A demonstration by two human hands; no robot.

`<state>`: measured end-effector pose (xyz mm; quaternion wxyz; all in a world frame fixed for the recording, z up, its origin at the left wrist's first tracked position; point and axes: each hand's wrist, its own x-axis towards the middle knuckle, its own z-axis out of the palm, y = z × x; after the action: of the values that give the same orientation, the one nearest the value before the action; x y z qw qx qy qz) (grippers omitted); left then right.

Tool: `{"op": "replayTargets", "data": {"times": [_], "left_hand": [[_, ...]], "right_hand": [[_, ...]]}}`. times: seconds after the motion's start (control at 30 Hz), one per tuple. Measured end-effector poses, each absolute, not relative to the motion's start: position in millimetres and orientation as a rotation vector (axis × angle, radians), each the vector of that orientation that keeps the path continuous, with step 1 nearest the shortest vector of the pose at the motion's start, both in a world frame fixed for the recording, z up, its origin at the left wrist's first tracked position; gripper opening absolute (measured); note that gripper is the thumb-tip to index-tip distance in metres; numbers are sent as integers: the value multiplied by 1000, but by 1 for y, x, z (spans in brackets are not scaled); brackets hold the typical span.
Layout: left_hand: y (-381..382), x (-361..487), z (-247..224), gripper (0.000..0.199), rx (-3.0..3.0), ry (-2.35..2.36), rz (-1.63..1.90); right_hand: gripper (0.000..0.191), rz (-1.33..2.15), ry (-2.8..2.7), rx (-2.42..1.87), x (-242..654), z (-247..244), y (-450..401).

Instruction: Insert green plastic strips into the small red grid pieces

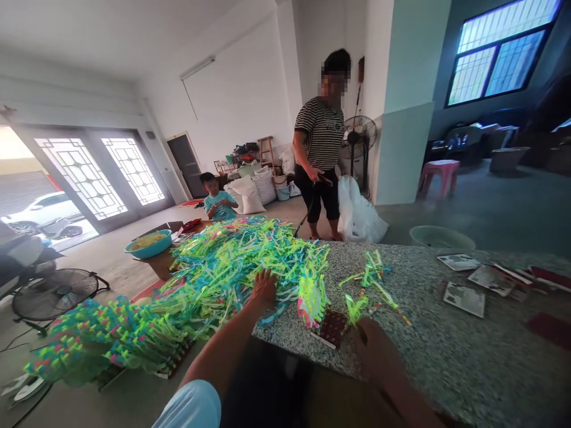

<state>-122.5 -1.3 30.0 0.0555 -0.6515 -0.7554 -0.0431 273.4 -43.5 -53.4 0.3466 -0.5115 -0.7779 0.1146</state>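
Note:
A big heap of green, blue and pink plastic strips covers the left part of the speckled stone table. My left hand lies on the near edge of this heap, palm down with its fingers stretched out. A separate bundle of strips with pink ends sits to the right of that hand. Beside it is a dark red patterned card. My right hand is curled at the table's near side, pinching a small tuft of green strips; its fingertips are partly hidden. Loose strips lie beyond it.
Bundled strips stand low at the left. A blue basin is beyond the heap. Printed cards lie at right. One person stands across the table near a white plastic bag; another person is farther left.

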Motion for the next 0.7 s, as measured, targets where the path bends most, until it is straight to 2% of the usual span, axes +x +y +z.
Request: {"op": "replayTargets", "data": {"times": [0.17,0.33,0.7], "left_hand": [[-33,-97,2,48,-1933,-2101,-374],[-51,-95,-17,62,-2014,-2155,-314],[-49,-90,-21,50,-1811,-2262,-357]], "right_hand": [[32,297,-2017,-1309,273,-56,-42],[30,323,-2033,-1298,274,-55,-41],[36,427,-2048,-1349,279,-60,-37]]}}
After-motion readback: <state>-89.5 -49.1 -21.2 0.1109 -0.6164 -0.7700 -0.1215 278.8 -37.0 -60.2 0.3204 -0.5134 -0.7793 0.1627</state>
